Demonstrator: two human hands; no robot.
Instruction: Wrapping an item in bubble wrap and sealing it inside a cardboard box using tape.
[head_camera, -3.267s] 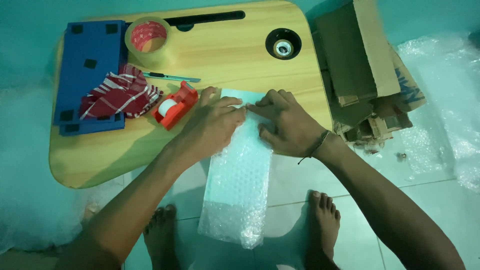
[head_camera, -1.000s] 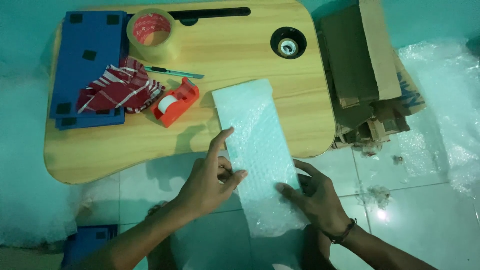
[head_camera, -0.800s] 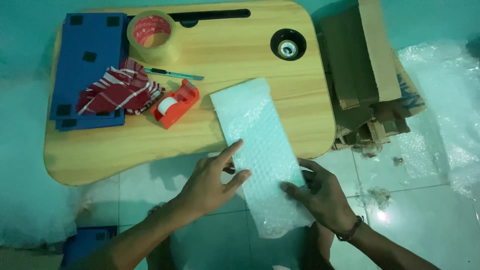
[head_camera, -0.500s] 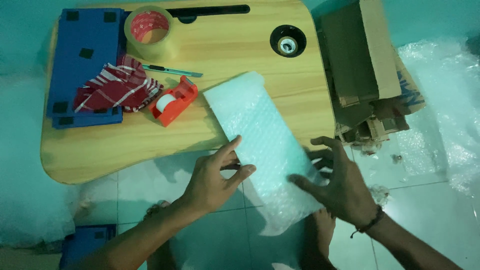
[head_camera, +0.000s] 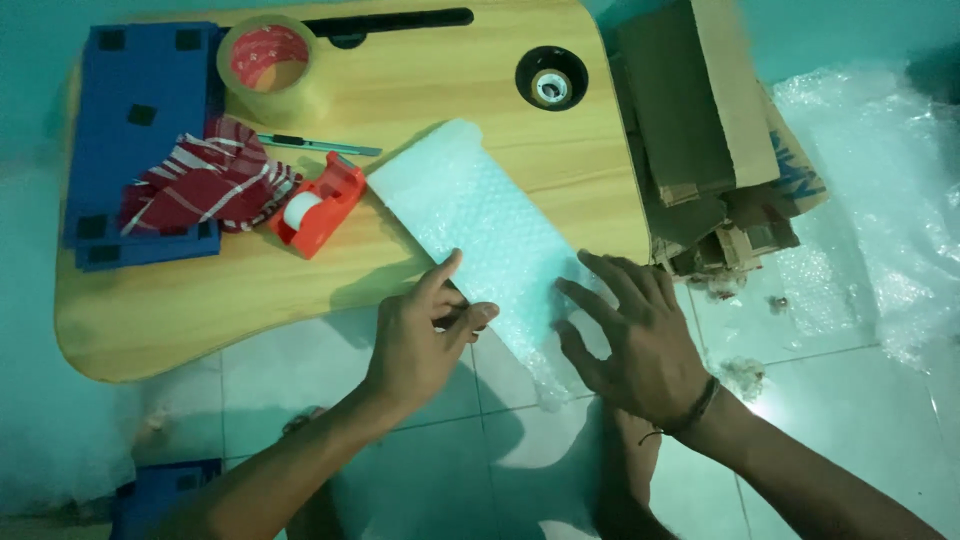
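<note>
Bubble wrap sheet (head_camera: 478, 225): is lying diagonally across the wooden lap table (head_camera: 200, 300), its lower end hanging past the near edge over the tiled floor (head_camera: 340, 380).
Left hand (head_camera: 420, 340): is pinching the sheet's left edge between thumb and forefinger, the other fingers curled.
Right hand (head_camera: 635, 335): is pressing flat on the sheet's lower right part, fingers spread wide, holding nothing.
Red tape dispenser (head_camera: 318, 205): is sitting just beside the sheet's upper left edge.
Striped cloth (head_camera: 205, 185): is lying on a blue tray (head_camera: 130, 110).
Brown tape roll (head_camera: 268, 65): is standing near the table's far edge.
Cardboard pieces (head_camera: 700, 130): are piling up right of the table.
</note>
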